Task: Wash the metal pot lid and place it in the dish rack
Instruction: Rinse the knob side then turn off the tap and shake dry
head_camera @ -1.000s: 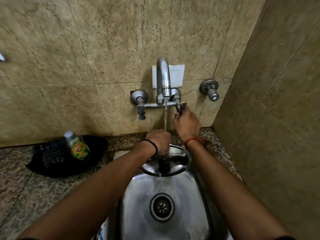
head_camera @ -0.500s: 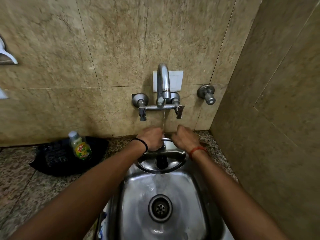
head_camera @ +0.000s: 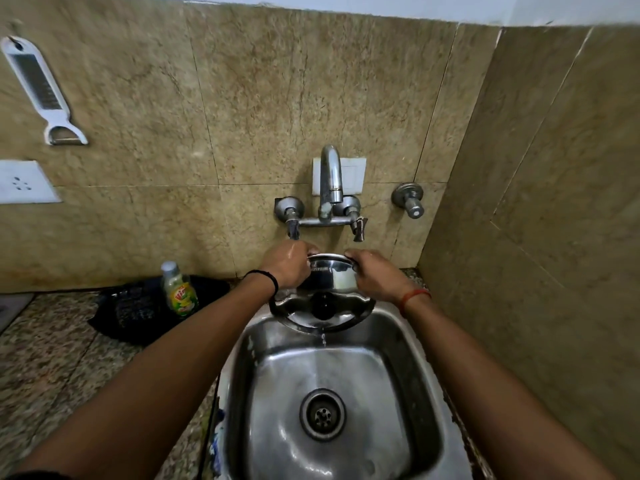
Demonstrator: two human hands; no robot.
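I see the steel sink [head_camera: 346, 403], drain at centre, set in a speckled counter [head_camera: 52, 358]. Over its far edge, below the wall tap [head_camera: 329, 181], I note the metal pot lid [head_camera: 332, 277] held tilted, black knob toward me, water dripping from its lower rim. Left hand [head_camera: 289, 265] and right hand [head_camera: 372, 275] each curl closed round opposite rim edges. Soap bottle [head_camera: 178, 289] stands left.

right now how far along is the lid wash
Rinsing looks finished: no stream falls from the tap; only drips fall off the lid. In hand: left hand and right hand hold it over the sink. Left: racking it; no dish rack shows.
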